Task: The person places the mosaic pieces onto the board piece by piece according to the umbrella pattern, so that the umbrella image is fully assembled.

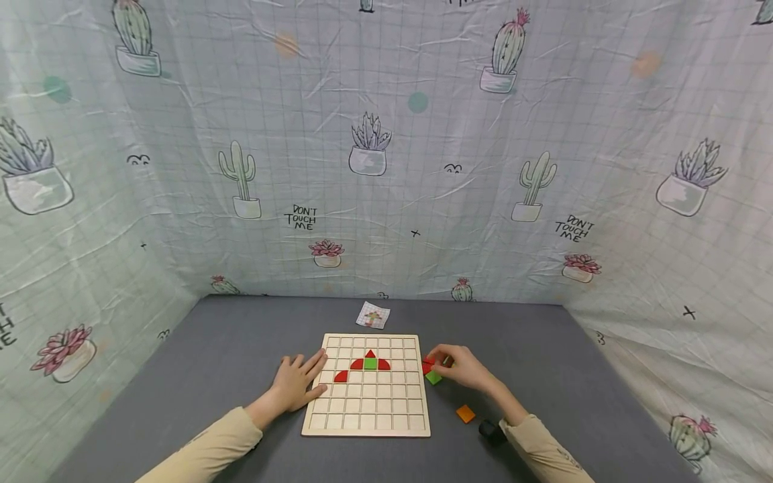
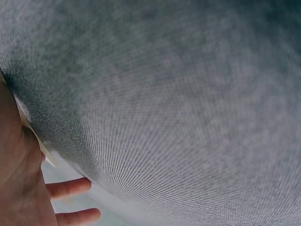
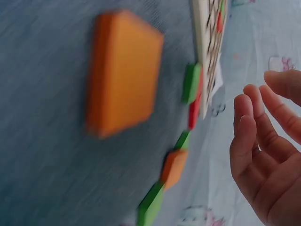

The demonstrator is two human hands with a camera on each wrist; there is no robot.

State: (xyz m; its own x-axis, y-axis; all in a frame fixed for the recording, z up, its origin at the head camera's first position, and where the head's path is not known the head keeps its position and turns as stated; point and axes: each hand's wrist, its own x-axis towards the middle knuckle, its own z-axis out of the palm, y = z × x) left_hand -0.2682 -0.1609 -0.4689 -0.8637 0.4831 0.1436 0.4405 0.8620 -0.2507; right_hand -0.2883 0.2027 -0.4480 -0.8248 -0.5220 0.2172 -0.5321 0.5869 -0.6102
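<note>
A pale wooden grid board (image 1: 368,406) lies on the grey table. Set in its cells are a red triangle (image 1: 370,353), a green square (image 1: 370,363) and several red quarter-round pieces (image 1: 341,376). My left hand (image 1: 294,382) rests on the board's left edge with its fingers spread. Just beyond the right edge, my right hand (image 1: 461,367) hovers over a loose red piece (image 1: 427,364) and a green piece (image 1: 433,378). In the right wrist view its fingers (image 3: 243,110) bend loosely, and no piece shows between them and the thumb.
An orange block (image 1: 466,414) lies nearer me, right of the board. Another orange block (image 3: 174,167) and further green blocks (image 3: 151,203) show in the right wrist view. Behind the board lies a small pattern card (image 1: 373,315). A cactus-print curtain (image 1: 386,201) encloses the table.
</note>
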